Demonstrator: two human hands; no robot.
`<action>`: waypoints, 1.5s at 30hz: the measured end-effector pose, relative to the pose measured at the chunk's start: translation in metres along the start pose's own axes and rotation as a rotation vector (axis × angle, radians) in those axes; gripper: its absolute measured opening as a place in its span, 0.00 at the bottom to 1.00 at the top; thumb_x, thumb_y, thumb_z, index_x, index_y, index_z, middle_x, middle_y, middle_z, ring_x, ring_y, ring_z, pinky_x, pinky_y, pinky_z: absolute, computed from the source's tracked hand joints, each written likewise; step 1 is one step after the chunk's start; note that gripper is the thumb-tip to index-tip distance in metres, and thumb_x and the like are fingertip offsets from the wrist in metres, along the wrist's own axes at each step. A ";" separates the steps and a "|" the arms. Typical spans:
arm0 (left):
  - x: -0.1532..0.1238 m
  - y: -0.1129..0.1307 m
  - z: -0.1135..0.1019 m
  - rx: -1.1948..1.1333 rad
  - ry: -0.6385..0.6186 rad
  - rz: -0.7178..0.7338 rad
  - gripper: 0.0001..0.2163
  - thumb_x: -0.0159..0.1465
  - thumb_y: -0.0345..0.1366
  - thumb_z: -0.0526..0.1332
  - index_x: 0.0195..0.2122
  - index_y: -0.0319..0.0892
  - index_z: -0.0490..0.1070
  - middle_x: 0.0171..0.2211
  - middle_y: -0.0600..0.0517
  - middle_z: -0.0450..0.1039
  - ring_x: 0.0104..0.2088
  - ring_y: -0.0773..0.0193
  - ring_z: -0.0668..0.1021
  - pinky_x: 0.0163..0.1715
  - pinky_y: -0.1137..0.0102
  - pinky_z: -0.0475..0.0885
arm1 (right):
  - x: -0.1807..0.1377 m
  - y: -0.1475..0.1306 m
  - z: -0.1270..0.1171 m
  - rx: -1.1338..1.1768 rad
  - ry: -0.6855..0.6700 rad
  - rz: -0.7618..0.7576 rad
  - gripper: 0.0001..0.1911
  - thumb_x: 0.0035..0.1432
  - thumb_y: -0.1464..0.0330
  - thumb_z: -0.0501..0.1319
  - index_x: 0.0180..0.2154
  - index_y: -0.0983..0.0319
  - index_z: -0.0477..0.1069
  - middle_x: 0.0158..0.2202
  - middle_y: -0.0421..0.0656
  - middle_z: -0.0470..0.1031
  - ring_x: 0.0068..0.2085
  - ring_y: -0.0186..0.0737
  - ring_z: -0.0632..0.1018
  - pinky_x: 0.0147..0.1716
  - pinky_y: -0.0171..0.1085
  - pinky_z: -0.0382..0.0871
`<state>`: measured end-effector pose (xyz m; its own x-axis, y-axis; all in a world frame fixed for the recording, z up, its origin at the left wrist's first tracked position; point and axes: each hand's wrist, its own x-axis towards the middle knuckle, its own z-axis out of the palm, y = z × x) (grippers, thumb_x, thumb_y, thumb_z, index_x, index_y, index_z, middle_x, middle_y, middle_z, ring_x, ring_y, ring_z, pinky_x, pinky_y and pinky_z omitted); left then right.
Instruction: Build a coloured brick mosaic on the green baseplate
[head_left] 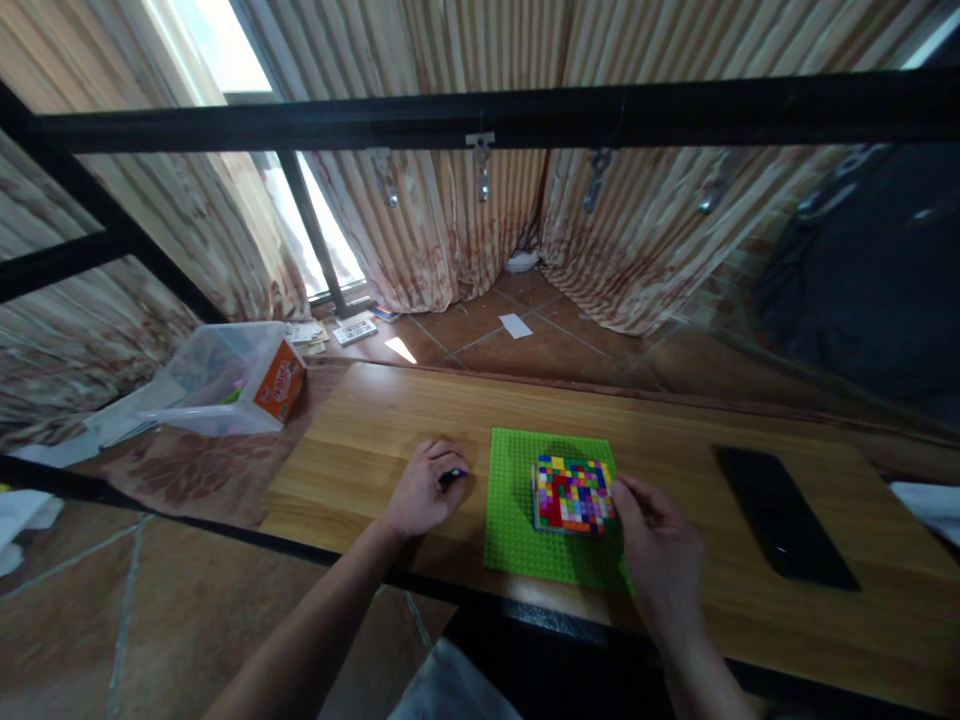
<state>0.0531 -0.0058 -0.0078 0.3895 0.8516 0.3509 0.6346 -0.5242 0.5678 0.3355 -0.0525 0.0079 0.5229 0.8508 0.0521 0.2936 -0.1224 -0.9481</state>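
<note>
The left hand (pixel 424 492) rests on the wooden table (pixel 375 440), fingers curled around a small dark piece (pixel 453 476). The right hand (pixel 660 555) touches the right edge of the colorful block square (pixel 574 494), fingers bent. The square sits on the green plate (pixel 517 530), in the middle.

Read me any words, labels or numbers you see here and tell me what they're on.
No text here can be read.
Orange label on the clear plastic box: print too blurred.
White card on the floor: barcode-like marks, too small.
Black phone: screen dark, no text.
</note>
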 end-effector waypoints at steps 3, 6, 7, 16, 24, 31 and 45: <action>-0.001 0.000 0.000 0.008 0.016 0.001 0.07 0.58 0.27 0.58 0.35 0.44 0.73 0.41 0.49 0.74 0.44 0.59 0.75 0.48 0.59 0.68 | -0.004 0.002 -0.009 -0.024 0.056 0.018 0.20 0.51 0.54 0.63 0.37 0.64 0.77 0.35 0.48 0.81 0.34 0.44 0.79 0.35 0.41 0.73; -0.001 0.000 0.000 0.026 0.044 -0.004 0.06 0.60 0.28 0.58 0.35 0.44 0.73 0.41 0.49 0.75 0.45 0.58 0.75 0.48 0.58 0.68 | -0.008 0.010 -0.020 -0.023 0.070 0.002 0.20 0.52 0.54 0.62 0.37 0.64 0.78 0.37 0.48 0.81 0.37 0.46 0.79 0.39 0.42 0.73; -0.001 0.001 -0.001 0.032 0.053 -0.002 0.06 0.60 0.29 0.58 0.35 0.44 0.73 0.41 0.49 0.75 0.45 0.58 0.75 0.48 0.58 0.68 | -0.008 0.013 -0.024 -0.030 0.073 -0.001 0.20 0.52 0.54 0.62 0.38 0.63 0.78 0.37 0.48 0.80 0.38 0.46 0.79 0.40 0.43 0.73; 0.000 0.034 -0.005 -0.019 0.171 -0.032 0.03 0.62 0.31 0.59 0.35 0.45 0.71 0.35 0.51 0.76 0.38 0.60 0.77 0.42 0.61 0.71 | -0.009 0.049 -0.056 -0.153 0.118 0.021 0.21 0.51 0.51 0.62 0.37 0.61 0.78 0.38 0.48 0.81 0.41 0.50 0.79 0.43 0.46 0.72; 0.032 0.108 0.028 -0.258 0.041 -0.012 0.06 0.62 0.28 0.59 0.33 0.47 0.71 0.32 0.55 0.74 0.34 0.65 0.77 0.35 0.69 0.73 | -0.010 0.068 -0.047 -0.266 0.071 -0.174 0.20 0.58 0.53 0.57 0.38 0.61 0.77 0.41 0.48 0.79 0.43 0.47 0.78 0.45 0.46 0.70; 0.058 0.121 0.055 -0.146 0.043 -0.033 0.06 0.59 0.27 0.63 0.32 0.47 0.74 0.31 0.54 0.76 0.35 0.61 0.76 0.39 0.62 0.71 | -0.014 0.065 -0.042 -0.349 0.054 -0.329 0.18 0.62 0.57 0.54 0.39 0.60 0.76 0.39 0.47 0.78 0.40 0.44 0.78 0.41 0.42 0.71; 0.063 0.129 0.083 0.021 0.209 -0.068 0.05 0.55 0.30 0.69 0.29 0.49 0.77 0.35 0.55 0.77 0.40 0.61 0.74 0.45 0.60 0.63 | -0.015 0.065 -0.041 -0.388 0.045 -0.411 0.15 0.64 0.61 0.52 0.39 0.60 0.75 0.39 0.46 0.78 0.39 0.40 0.78 0.39 0.38 0.71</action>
<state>0.2143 -0.0197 0.0256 0.1996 0.8649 0.4606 0.6690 -0.4638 0.5809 0.3794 -0.0944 -0.0416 0.3344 0.8466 0.4141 0.7482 0.0287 -0.6628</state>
